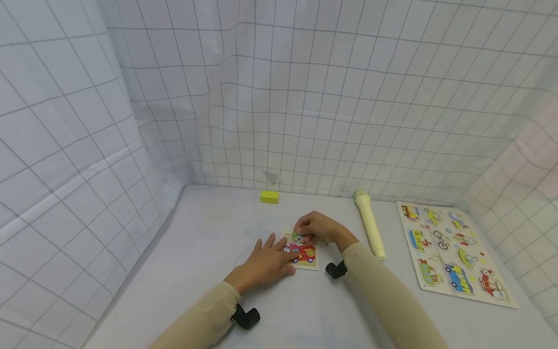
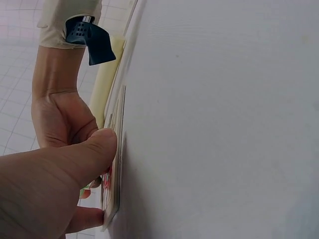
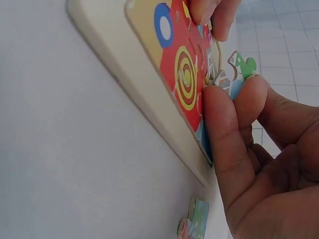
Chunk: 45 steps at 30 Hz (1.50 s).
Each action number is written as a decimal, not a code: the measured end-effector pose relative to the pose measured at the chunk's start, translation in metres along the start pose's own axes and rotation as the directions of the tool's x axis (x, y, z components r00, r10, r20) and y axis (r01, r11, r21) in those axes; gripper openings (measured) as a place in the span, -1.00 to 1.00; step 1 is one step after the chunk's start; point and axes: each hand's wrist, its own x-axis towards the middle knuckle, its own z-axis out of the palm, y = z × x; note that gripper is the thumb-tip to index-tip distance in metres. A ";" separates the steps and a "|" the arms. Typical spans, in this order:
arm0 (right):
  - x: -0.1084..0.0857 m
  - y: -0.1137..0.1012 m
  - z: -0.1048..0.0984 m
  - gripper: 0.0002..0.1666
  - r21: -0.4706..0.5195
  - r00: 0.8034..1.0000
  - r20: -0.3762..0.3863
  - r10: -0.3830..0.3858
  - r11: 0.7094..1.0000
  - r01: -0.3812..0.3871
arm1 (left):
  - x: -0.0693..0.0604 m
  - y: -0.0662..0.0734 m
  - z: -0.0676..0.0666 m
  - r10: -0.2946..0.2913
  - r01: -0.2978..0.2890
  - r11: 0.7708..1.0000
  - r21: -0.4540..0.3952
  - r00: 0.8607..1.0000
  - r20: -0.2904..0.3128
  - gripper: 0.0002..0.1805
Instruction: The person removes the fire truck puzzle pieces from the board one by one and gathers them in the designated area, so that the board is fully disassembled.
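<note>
Walled round with white, dark-gridded sheeting (image 1: 270, 97) above a plain white table (image 1: 209, 237). Lying near mid-table, taken as the clock's centre: a small pale-wood puzzle tray (image 3: 144, 94) bearing a flat jigsaw picture of a red fire engine (image 1: 306, 255). Set out around it, a small yellow rectangular block (image 1: 269, 197) near 11 o'clock, a cream cylindrical stick (image 1: 370, 225) near 2 and a large pale board printed with colourful vehicles (image 1: 484, 264) at 3.

Left hand (image 1: 267, 261) laid over the tray from 8 o'clock, fingers spread, nothing pinched, probably steadying it. Right hand (image 1: 318, 228) at 1 o'clock, thumb and fingers closed in a pinch on a small green-and-blue jigsaw piece (image 3: 244, 67), tilted at the tray's far part.

Judging progress: probably past halfway, with the engine section largely assembled. Left to do, seemingly: seating the held piece, not yet flat, and placing at least one loose green-and-blue piece (image 3: 200, 219) near 3 o'clock, just beside the tray (any others hidden behind the hands, cannot tell).
</note>
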 end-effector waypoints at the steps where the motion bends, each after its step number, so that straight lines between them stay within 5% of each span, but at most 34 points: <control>1: 0.000 0.001 -0.001 -0.82 0.004 1.000 0.004 0.000 1.000 0.000 | 0.000 0.000 0.000 0.000 0.000 1.000 0.001 1.000 -0.001 -0.45; 12: -0.010 0.003 -0.025 -0.75 0.038 0.999 -0.026 0.023 0.999 -0.022 | 0.000 0.000 0.001 0.007 -0.007 1.000 0.024 1.000 -0.002 -0.46; 17: -0.028 0.005 -0.054 -0.78 -0.125 0.998 -0.067 0.021 0.992 -0.029 | -0.001 0.000 0.001 0.003 -0.003 1.000 0.016 1.000 -0.006 -0.46; 24: -0.047 0.008 -0.082 -0.83 -0.374 0.997 -0.055 0.052 0.925 -0.069 | -0.002 -0.002 0.003 0.002 -0.002 0.999 0.032 1.000 -0.019 -0.47; 30: -0.049 0.013 -0.085 -0.84 -0.510 0.997 -0.061 0.047 0.857 -0.072 | -0.003 -0.001 0.004 0.015 -0.014 1.000 0.027 1.000 -0.021 -0.47; 45: -0.050 0.018 -0.079 -0.82 -0.563 0.993 -0.117 -0.012 0.824 -0.057 | -0.002 -0.001 0.006 0.014 -0.014 1.000 0.024 1.000 -0.022 -0.45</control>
